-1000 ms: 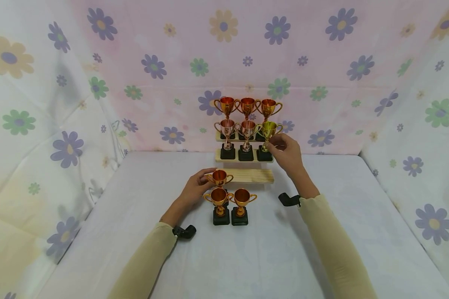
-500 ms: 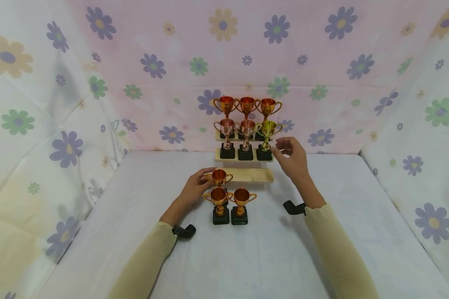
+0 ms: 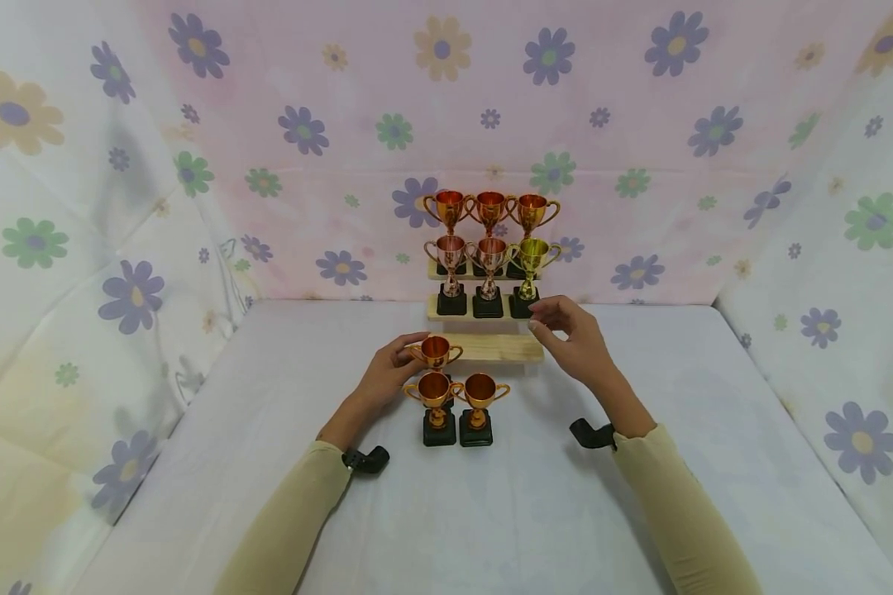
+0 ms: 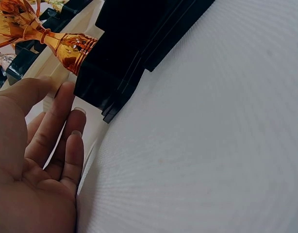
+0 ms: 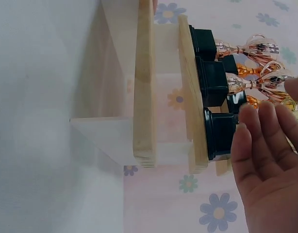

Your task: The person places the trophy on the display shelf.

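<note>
A wooden-tiered display stand carries two rows of small trophies on black bases. My left hand is at the left end of its lowest shelf; in the left wrist view its thumb and index finger pinch that shelf end, beside a bronze-orange trophy. My right hand holds nothing, its fingers loosely bent, just right of the yellow-gold trophy on the middle shelf. Left of that trophy stand two rose-coloured trophies. In the right wrist view, the fingertips overlap the nearest black base.
Three bronze-orange trophies stand on the white-covered table in front of the stand, one behind the other two. On the top shelf is a row of orange-gold trophies. Flower-patterned cloth encloses the back and sides.
My right hand has let go of the yellow-gold trophy, drawn back to the right and then lowered beside its base. The left hand has stayed in place.
</note>
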### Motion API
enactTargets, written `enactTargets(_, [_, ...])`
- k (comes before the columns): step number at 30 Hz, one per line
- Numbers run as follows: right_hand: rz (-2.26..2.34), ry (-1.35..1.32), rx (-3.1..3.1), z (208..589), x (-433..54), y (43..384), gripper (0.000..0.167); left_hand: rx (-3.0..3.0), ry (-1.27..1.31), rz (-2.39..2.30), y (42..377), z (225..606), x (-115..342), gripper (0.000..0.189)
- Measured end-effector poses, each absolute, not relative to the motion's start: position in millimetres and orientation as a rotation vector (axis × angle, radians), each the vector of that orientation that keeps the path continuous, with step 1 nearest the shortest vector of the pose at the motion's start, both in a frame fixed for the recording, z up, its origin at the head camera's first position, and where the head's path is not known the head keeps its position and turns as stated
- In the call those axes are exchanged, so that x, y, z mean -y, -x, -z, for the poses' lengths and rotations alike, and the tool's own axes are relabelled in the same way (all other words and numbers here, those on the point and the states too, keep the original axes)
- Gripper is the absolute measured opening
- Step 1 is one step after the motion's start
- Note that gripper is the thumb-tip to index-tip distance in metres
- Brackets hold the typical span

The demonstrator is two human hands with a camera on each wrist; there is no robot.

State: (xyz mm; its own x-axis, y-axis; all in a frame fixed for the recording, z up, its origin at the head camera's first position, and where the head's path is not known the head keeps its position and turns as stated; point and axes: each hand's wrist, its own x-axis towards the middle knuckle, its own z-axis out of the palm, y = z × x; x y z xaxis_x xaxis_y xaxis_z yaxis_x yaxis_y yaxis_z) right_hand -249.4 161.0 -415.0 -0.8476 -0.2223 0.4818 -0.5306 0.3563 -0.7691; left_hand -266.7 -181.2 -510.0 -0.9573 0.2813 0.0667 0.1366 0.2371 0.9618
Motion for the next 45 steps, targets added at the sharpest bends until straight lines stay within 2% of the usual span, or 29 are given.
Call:
enactTargets(9, [-1.571, -1.026, 2.388, 427.0, -163.1, 251.8, 0.031, -2.381, -0.418, -1.827, 270.1, 513.8, 181.3, 0.051])
enactTargets(15, [-1.629, -1.373, 2.401, 430.9, -158.3, 248.7, 0.050, -2.372, -0.429, -1.839, 269.3, 514.7, 181.3, 0.050])
enactTargets(20, [-1.608, -1.468, 2.446, 434.9, -149.0, 245.1, 0.065, -2.367, -0.433, -1.835, 268.2, 513.6, 181.9, 0.050])
enactTargets(25, [-1.551, -1.513, 2.494, 438.2, -139.1, 239.5, 0.073, -2.360, -0.423, -1.832, 267.7, 512.4, 181.6, 0.050])
enactTargets(31, [-1.511, -1.512, 2.554, 443.4, -132.1, 237.2, 0.068, -2.359, -0.394, -1.826, 267.4, 511.2, 181.1, 0.049])
enactTargets(38, [-1.539, -1.503, 2.595, 449.1, -126.0, 236.8, 0.050, -2.376, -0.399, -1.819, 267.0, 510.5, 181.2, 0.050])
enactTargets(45, [-1.461, -1.469, 2.669, 456.1, -122.5, 235.9, 0.048, -2.367, -0.393, -1.817, 268.8, 512.8, 181.0, 0.049])
